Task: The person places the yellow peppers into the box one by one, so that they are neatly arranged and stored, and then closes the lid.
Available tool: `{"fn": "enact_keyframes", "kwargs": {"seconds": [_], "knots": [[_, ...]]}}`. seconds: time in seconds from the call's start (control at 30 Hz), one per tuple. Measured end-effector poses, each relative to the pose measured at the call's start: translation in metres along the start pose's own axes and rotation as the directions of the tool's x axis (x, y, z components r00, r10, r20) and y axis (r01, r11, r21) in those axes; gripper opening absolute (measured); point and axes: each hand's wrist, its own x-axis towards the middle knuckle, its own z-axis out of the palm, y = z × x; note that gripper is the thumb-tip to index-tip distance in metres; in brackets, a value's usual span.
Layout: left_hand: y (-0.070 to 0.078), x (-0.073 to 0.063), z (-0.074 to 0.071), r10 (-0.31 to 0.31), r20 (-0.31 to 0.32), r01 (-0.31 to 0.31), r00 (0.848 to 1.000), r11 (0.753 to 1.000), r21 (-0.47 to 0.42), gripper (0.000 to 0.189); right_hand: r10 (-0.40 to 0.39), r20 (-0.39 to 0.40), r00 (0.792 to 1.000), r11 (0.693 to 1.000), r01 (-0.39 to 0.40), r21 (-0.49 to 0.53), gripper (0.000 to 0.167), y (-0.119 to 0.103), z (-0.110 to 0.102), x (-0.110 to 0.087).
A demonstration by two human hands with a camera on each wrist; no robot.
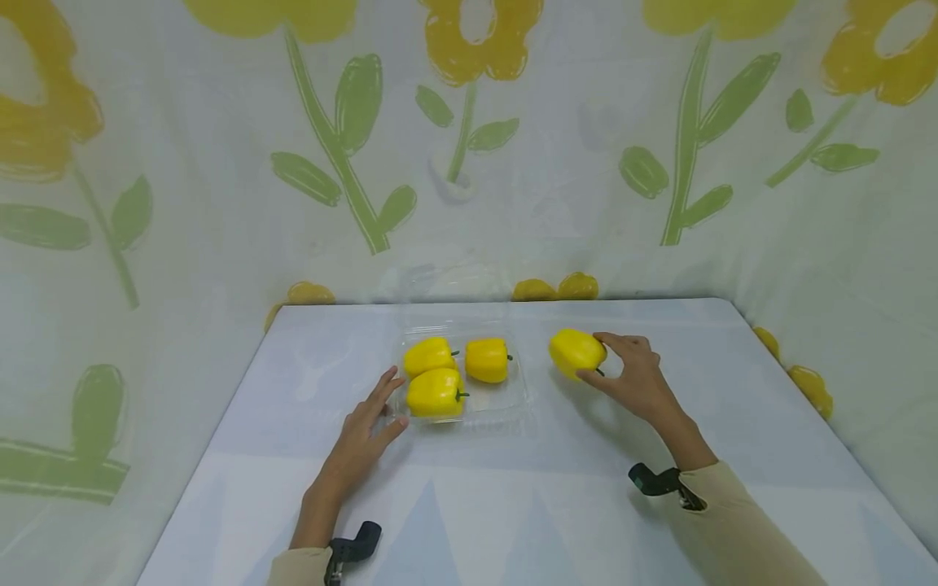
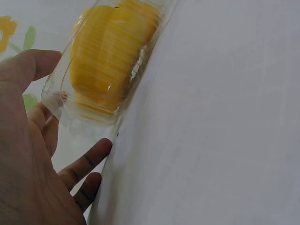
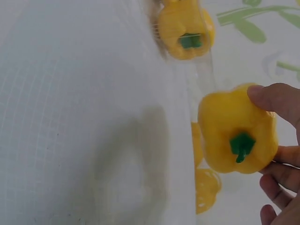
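Note:
A clear plastic clamshell box (image 1: 494, 409) sits on the table, holding a yellow bell pepper (image 1: 436, 394) at its front left, another behind it and one on the right. My left hand (image 1: 361, 435) rests at the box's front left corner, thumb and fingers spread along its outside. In the left wrist view, the thumb (image 2: 47, 62) meets the plastic edge. To the right of the box, my right hand (image 1: 636, 378) pinches a fourth yellow bell pepper (image 1: 576, 353) between thumb and fingers. Its green stem (image 3: 242, 143) faces the right wrist camera, and a shadow falls below it.
The box's transparent lid (image 1: 454, 295) stands raised at the back, near the table's far edge. A flower-printed cloth (image 1: 557, 195) hangs behind and at both sides of the white table (image 1: 659, 325). Dark wrist mounts (image 1: 357, 543) jut from both sleeves.

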Motion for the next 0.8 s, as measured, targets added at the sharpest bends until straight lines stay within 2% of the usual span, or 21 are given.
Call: {"fn": "enact_keyframes", "kwargs": {"seconds": [0.6, 0.8], "knots": [[-0.004, 0.001, 0.001, 0.014, 0.001, -0.014, 1.0, 1.0, -0.005, 0.063, -0.063, 0.038, 0.997, 0.995, 0.059, 0.08, 0.077, -0.019, -0.01, 0.002], [-0.004, 0.001, 0.001, 0.01, 0.002, -0.01, 1.0, 1.0, -0.001, 0.063, -0.118, 0.039, 0.992, 0.99, 0.115, 0.087, 0.075, -0.025, -0.013, 0.004]]}}
